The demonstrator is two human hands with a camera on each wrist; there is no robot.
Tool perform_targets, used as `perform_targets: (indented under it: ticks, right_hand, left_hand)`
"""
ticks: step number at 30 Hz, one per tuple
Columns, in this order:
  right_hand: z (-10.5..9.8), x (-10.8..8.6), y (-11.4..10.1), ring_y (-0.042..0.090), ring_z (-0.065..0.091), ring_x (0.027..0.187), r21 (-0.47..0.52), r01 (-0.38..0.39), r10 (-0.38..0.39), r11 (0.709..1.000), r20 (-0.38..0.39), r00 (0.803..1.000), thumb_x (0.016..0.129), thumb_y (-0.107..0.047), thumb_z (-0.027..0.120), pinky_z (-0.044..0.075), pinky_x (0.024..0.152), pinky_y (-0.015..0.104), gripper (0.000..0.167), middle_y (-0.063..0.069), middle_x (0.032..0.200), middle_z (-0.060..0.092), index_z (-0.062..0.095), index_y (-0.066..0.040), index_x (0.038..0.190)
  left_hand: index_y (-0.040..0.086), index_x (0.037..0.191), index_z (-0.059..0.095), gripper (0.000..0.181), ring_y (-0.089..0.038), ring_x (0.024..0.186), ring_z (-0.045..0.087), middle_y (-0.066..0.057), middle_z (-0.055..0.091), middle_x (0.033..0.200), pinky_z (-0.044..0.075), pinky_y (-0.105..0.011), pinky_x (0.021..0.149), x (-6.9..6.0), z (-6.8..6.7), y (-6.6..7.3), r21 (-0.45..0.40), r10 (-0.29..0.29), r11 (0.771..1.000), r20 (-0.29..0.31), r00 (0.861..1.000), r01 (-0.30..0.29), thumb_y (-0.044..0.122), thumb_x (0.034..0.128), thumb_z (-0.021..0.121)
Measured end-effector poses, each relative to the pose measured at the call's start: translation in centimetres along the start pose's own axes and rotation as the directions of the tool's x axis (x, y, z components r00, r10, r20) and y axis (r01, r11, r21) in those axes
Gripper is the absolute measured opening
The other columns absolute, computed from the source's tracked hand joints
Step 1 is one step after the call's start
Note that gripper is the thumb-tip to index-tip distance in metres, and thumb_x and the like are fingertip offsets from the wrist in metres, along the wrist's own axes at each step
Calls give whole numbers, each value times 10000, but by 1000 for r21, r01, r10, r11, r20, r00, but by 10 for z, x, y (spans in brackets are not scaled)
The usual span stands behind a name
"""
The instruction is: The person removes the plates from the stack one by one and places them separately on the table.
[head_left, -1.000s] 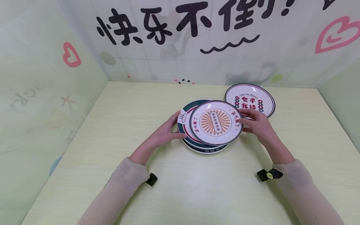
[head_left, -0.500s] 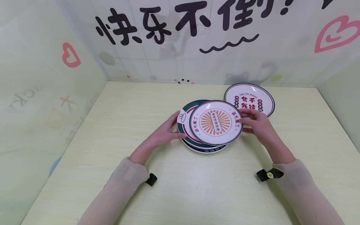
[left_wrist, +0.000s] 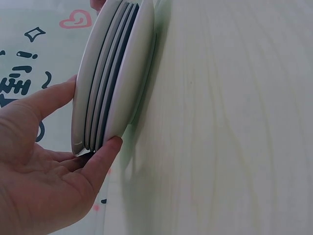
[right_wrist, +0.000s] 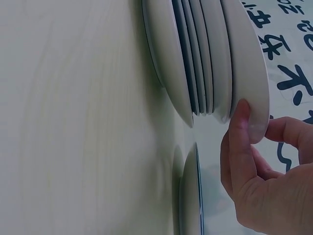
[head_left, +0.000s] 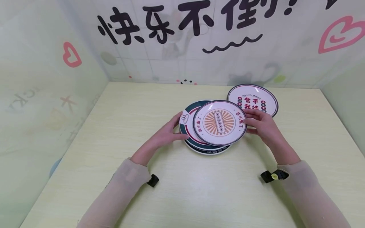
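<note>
A stack of plates (head_left: 186, 129) is on the table, with a green and red rim visible below its top plate. The top plate (head_left: 211, 136) is white with a dark edge and an orange sunburst, set off to the right of those under it. My left hand (head_left: 166, 134) holds the stack's left side; in the left wrist view its fingers (left_wrist: 103, 159) curl at the lower plates. My right hand (head_left: 263, 126) pinches the top plate's right rim, with a finger (right_wrist: 240, 129) against its underside in the right wrist view.
Behind my right hand lies another white plate (head_left: 252, 91) with red characters, partly covered by that hand. The pale wooden table (head_left: 199, 190) meets a back wall (head_left: 171, 68) with large black characters. Side walls stand left and right.
The top plate has shifted very slightly up and to the right with my right hand. My left hand stays at the stack's left rim.
</note>
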State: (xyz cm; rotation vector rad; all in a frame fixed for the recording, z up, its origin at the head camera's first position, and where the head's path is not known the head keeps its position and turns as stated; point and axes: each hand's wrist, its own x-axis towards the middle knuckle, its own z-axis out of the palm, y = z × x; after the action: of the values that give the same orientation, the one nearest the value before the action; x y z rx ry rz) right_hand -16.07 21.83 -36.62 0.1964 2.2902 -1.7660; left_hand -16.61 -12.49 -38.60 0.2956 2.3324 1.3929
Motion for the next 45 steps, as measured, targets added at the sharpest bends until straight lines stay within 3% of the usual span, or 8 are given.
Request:
perform_targets:
  ticks: [21, 29, 37, 45]
  right_hand:
    - [-10, 2, -2, -16, 624, 849, 59, 17, -17, 998, -10, 1000, 992, -135, 594, 601, 739, 178, 533, -127, 1050, 593, 408, -27, 1480]
    - [-16, 1, -1, -3, 625, 842, 110, 23, -21, 994, -16, 1000, 991, -102, 584, 602, 734, 177, 412, -116, 1039, 595, 467, -89, 1386]
    - [-23, -2, -2, 10, 632, 814, 224, 36, -34, 974, -12, 999, 973, -69, 608, 605, 706, 184, 298, -112, 987, 628, 534, -167, 1245]
    - [-29, -3, -1, 11, 634, 808, 254, 47, -42, 966, -26, 999, 961, -72, 630, 603, 693, 182, 289, -114, 976, 634, 546, -187, 1213]
  left_hand:
    - [181, 1616, 106, 994, -230, 1566, 154, -20, 160, 1687, 173, -412, 1281, 1, -2, 0, 17, -3, 1000, -4, 1000, 3, 224, 875, 767]
    - [190, 1616, 107, 995, -222, 1565, 156, -17, 163, 1687, 170, -409, 1282, 0, -3, 1, 23, -12, 1000, -4, 1000, 12, 226, 874, 768]
    - [180, 1616, 105, 996, -230, 1564, 160, -26, 164, 1686, 171, -410, 1282, 0, -2, 2, 22, -2, 1000, -1, 1000, 2, 222, 873, 768]
    - [192, 1616, 107, 994, -225, 1565, 158, -16, 166, 1687, 185, -408, 1279, -1, -1, 3, 25, -17, 1000, -1, 1000, 17, 234, 875, 769]
